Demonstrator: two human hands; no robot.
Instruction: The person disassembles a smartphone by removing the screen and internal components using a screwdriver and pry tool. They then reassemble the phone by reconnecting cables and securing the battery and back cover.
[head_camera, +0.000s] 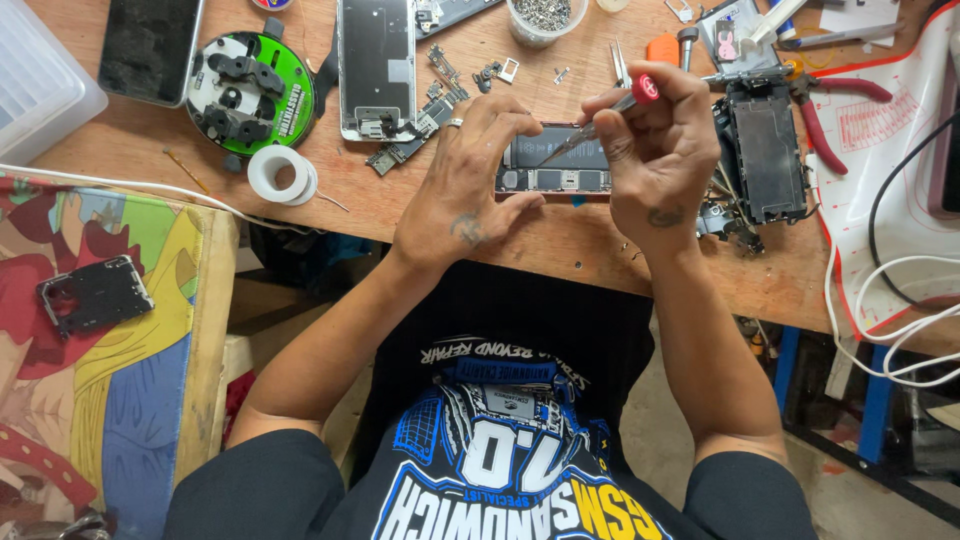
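Black shirt fabric (500, 440) with blue and yellow print lay nearest the lens, both forearms reaching from it to the wooden bench (560, 245). At the bench's near edge lay an opened phone body (555, 165), screen already off, its dark battery and lower circuit strip exposed. The left hand (465, 190) was spread over the phone's left end, fingers pressing on its frame and thumb on the near edge, steadying it. The right hand (655, 150) pinched a red-capped screwdriver (600, 115) between thumb and fingers, its tip angled down into the phone's interior near the battery.

Judged from the layout, disassembly was well advanced: a detached screen panel (377, 65) lay further back, small connectors and brackets (415, 135) were scattered beside it, and a cup of screws (540, 18) stood at the far edge. Battery and board remained seated in the body. Whether the tip engaged a screw could not be determined. Red-handled pliers (835, 110) and a second stripped chassis (765, 150) lay to the right, a tape roll (282, 172) to the left.
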